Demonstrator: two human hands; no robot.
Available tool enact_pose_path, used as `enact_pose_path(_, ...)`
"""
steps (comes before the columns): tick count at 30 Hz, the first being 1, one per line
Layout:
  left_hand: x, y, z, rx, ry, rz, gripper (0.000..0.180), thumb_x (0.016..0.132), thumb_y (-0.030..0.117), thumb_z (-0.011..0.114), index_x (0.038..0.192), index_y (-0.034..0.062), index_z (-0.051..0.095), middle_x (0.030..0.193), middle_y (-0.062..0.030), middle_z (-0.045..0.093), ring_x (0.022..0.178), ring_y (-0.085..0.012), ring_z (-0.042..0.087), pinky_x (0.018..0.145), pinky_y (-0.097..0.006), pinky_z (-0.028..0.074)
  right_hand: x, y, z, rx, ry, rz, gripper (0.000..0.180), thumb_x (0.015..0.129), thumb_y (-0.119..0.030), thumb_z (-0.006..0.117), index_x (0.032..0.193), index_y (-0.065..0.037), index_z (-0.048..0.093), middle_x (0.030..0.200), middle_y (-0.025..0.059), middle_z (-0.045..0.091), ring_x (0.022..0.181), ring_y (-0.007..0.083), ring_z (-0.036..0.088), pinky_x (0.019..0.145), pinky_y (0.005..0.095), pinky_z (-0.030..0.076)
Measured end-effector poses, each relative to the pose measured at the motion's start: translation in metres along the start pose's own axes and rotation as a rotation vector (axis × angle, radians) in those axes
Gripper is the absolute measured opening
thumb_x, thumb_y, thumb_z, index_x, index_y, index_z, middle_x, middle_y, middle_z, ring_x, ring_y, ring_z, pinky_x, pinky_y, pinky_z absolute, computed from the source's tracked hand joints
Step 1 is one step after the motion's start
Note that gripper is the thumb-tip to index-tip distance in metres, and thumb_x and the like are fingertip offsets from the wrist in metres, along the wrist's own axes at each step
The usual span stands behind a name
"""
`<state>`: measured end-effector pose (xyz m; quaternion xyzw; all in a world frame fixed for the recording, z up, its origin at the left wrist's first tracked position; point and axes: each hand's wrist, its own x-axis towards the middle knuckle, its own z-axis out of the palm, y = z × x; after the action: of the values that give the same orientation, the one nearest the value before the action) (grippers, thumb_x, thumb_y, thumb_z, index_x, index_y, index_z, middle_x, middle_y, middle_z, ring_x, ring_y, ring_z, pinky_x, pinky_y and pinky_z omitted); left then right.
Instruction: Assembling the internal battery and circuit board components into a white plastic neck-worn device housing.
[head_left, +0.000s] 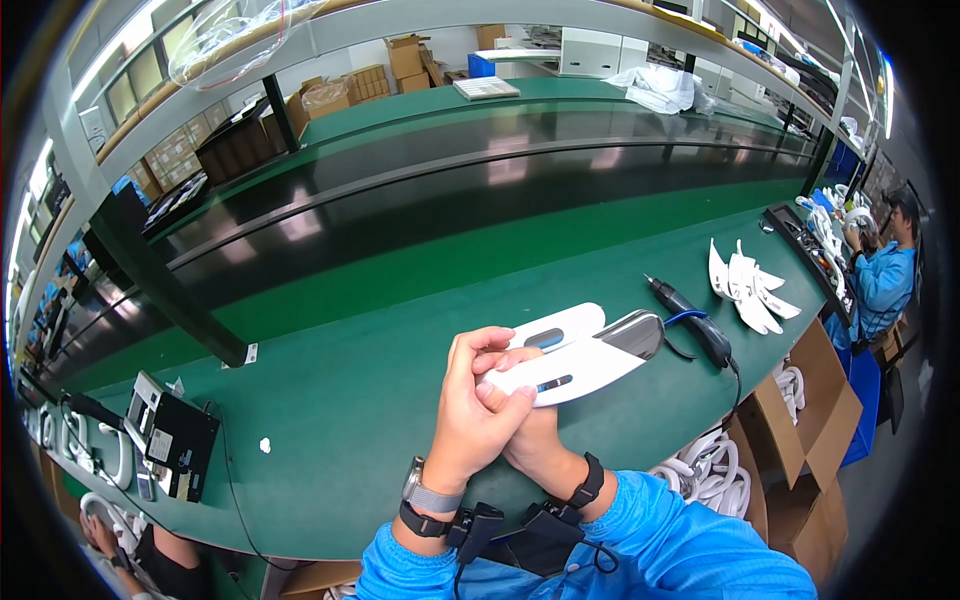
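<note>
At frame centre, the left hand (478,405) and right hand (530,440) together pinch a white plastic shell (570,370). Right of it lie an electric screwdriver (695,325) and a pile of white shells (748,285) on the green bench (350,400).

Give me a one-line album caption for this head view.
Both hands, left hand over right hand, grip a white part above a green bench.

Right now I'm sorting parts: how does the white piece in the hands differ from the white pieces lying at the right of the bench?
The held white piece is gripped by both hands, the left hand over the right hand; the loose white pieces lie untouched in a heap. The held one is long with a dark slot; the loose ones look smaller, curved and pointed. Both are white.
</note>
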<state>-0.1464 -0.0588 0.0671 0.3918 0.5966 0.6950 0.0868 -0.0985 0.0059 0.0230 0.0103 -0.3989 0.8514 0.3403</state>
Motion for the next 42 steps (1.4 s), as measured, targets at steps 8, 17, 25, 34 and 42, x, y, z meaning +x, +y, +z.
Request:
enact_pose_path(8,0.002,0.004,0.001,-0.015,-0.021,-0.005,0.054,0.074,0.007,0.069,0.124,0.0016,0.049,0.114,-0.0108,0.054,0.108,-0.0191,0.053,0.098,-0.033,0.043,0.001,-0.005,0.001,0.033,-0.003,-0.005,0.029,0.085,0.004,0.068,0.104,-0.008,0.049,0.107,0.0111,0.063,0.102,0.0175,0.061,0.086,0.0291,0.054)
enact_pose_path(17,0.000,0.001,-0.002,0.008,-0.015,0.004,0.054,0.075,0.007,0.070,0.123,0.0013,0.049,0.115,-0.0122,0.054,0.107,-0.0218,0.055,0.096,-0.034,0.045,0.000,0.000,0.002,0.013,0.000,-0.009,0.029,0.085,0.005,0.067,0.104,-0.008,0.049,0.107,0.0109,0.062,0.102,0.0183,0.060,0.089,0.0311,0.053)
enact_pose_path(25,0.001,0.004,0.000,0.002,-0.020,-0.016,0.055,0.075,0.008,0.070,0.125,0.0011,0.048,0.115,-0.0112,0.054,0.106,-0.0185,0.054,0.096,-0.032,0.044,0.000,-0.002,0.002,0.044,-0.012,-0.017,0.029,0.085,0.005,0.067,0.104,-0.008,0.049,0.107,0.0111,0.062,0.103,0.0185,0.060,0.089,0.0314,0.053)
enact_pose_path(34,0.000,0.003,-0.001,0.009,-0.019,-0.013,0.056,0.074,0.008,0.070,0.125,0.0010,0.048,0.115,-0.0113,0.053,0.105,-0.0186,0.054,0.096,-0.032,0.044,0.000,-0.004,0.005,0.026,-0.019,-0.050,0.030,0.084,0.006,0.067,0.103,-0.008,0.049,0.108,0.0117,0.062,0.104,0.0193,0.060,0.091,0.0339,0.052)
enact_pose_path(42,0.001,0.015,-0.003,0.138,-0.075,0.166,0.061,0.067,0.012,0.073,0.122,0.0014,0.048,0.116,-0.0125,0.050,0.110,-0.0232,0.051,0.099,-0.036,0.041,0.004,-0.004,-0.005,-0.083,-0.180,-0.246,0.030,0.084,0.002,0.070,0.103,-0.010,0.049,0.109,0.0119,0.063,0.107,0.0206,0.059,0.095,0.0355,0.048)
